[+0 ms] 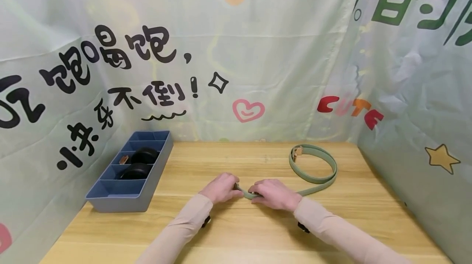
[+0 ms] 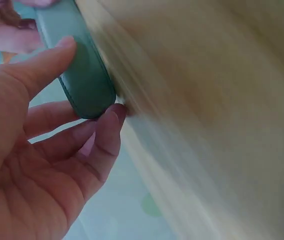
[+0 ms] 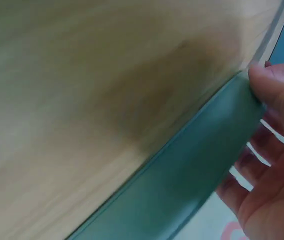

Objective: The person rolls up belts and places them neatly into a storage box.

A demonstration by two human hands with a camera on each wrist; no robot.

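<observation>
A green belt [image 1: 317, 189] with stitched edges lies on the table, its far part looped into a loose coil with a gold buckle [image 1: 298, 150]. My left hand [image 1: 221, 187] pinches the belt close to its rounded end [image 2: 94, 102], thumb on the upper face and fingers beneath. A short way along the strap, my right hand [image 1: 275, 194] grips it too; in the right wrist view the thumb [image 3: 267, 85] presses the belt's face [image 3: 182, 165] while the fingers sit behind. Between the two hands a short stretch of strap sags slightly.
To the left stands a blue-grey divided box [image 1: 144, 198]. Two of its compartments hold black coiled items [image 1: 136, 171], one beside a gold-coloured piece [image 1: 123, 159]. Printed cloth [image 1: 280, 71] walls in the wooden table [image 1: 254, 235] at the back and sides.
</observation>
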